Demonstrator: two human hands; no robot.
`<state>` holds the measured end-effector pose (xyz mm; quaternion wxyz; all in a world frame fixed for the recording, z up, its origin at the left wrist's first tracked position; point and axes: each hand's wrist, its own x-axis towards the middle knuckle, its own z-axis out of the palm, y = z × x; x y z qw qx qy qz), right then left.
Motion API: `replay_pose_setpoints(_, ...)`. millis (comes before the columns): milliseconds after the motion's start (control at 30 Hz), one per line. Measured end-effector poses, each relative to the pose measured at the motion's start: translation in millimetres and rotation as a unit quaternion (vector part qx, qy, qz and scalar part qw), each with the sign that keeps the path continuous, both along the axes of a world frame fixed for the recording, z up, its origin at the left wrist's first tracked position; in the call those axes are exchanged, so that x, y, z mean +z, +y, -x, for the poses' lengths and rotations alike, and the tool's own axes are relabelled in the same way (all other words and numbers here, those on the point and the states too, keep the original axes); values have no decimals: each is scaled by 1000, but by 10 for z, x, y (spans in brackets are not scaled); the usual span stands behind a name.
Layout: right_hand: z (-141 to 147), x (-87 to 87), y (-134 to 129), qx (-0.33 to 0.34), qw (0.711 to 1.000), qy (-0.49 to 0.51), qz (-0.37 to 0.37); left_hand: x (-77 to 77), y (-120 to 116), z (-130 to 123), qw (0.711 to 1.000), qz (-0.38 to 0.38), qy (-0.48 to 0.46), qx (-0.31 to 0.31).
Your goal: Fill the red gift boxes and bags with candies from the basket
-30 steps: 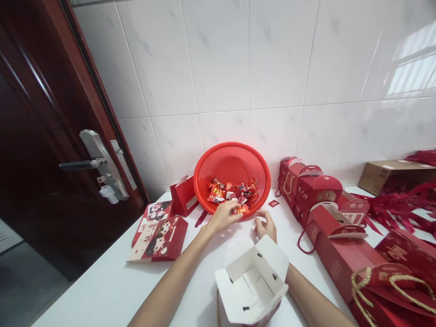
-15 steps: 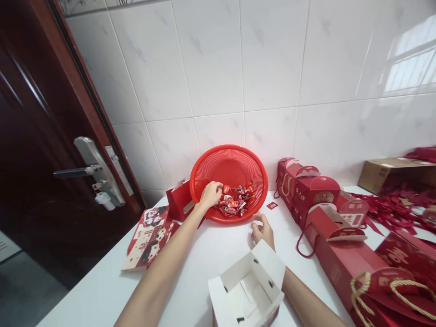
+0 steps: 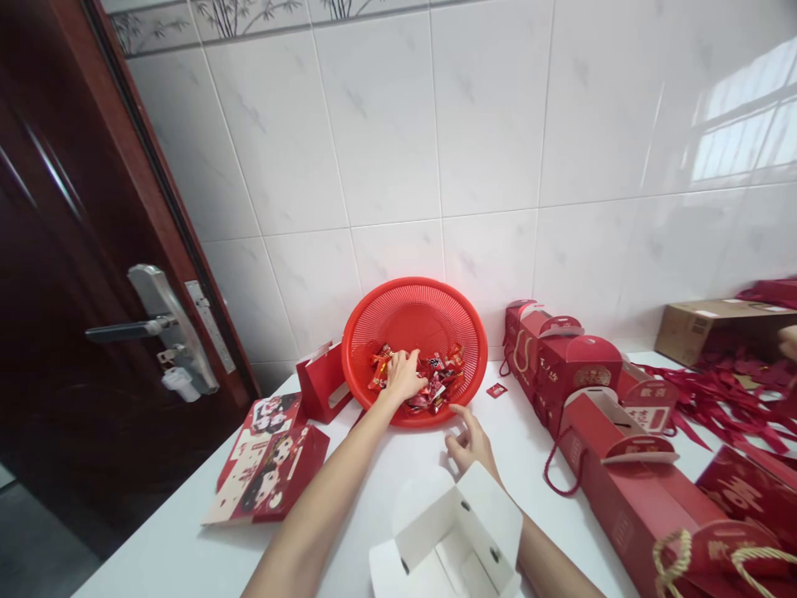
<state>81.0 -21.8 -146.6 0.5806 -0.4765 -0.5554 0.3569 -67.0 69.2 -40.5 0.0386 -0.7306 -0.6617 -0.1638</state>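
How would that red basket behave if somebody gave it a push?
The red basket is probably light and slightly springy, given how thin and slotted it looks. It might rock or tip, since it appears tilted rather than level. The wrapped pieces inside could slide, as they lie loosely heaped.

Dark red-brown door [image 3: 50, 249] at far left, black lever handle [image 3: 124, 330] on a silver lock plate [image 3: 158, 299]; key in below the lever, white fob [image 3: 180, 384] hanging. Strike plate [image 3: 210, 324] visible on the frame. Back wall [image 3: 386, 124] is pale marbled tile, bamboo-pattern border strip [image 3: 249, 17] along the top left; bright window reflection [image 3: 747, 124] on the upper right tiles. Far right of the white table [image 3: 168, 548]: open cardboard box [image 3: 682, 332] near the wall, red material inside, tangle of dark red ribbons [image 3: 735, 407] just in front.
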Motion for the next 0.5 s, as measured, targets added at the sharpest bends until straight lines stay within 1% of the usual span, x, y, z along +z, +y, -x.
replay_pose_setpoints(100, 13, -17, 8, 9, 1000, 0, 6, -6, 11, -19, 1000, 10, -5, -7)
replay_pose_setpoints(267, 20, -35, 20, 8, 1000, -3, 8, -22, -19, -44, 996, 33, -40, -70)
replay_pose_setpoints(333, 22, -40, 26, 7, 1000, -4, 9, -33, -14, -51, 994, 39, -58, -86)
replay_pose_setpoints(500, 26, -40, 33, 7, 1000, 0, 14, -36, 110, -42, 986, 74, -92, -117)
